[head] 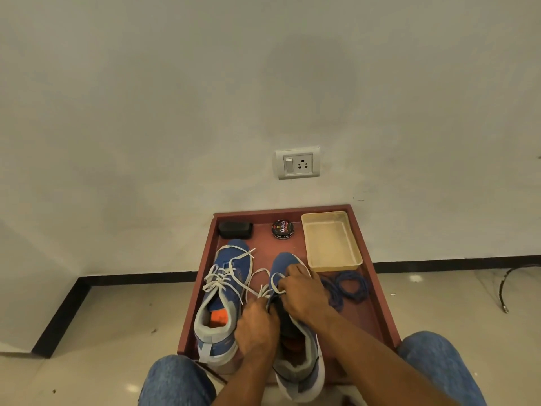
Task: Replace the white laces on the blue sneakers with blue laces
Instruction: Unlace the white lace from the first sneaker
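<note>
Two blue sneakers stand on a reddish-brown tray point(377, 288). The left sneaker point(225, 291) carries a loosely tied white lace point(222, 276). Over the right sneaker point(295, 356) both hands work at its white lace point(270, 285). My left hand point(257, 326) grips the shoe's left side by the eyelets. My right hand point(304, 294) lies across the tongue and pinches the lace near the upper eyelets. A bundle of blue laces point(348, 288) lies on the tray to the right of that shoe.
A beige plastic tray point(330, 238) sits at the tray's back right, a round shoe-polish tin point(282, 229) at the back middle, a black brush point(235, 230) at the back left. A wall socket point(298, 163) is above. My knees in jeans flank the tray; a cable point(503, 288) lies on the floor at right.
</note>
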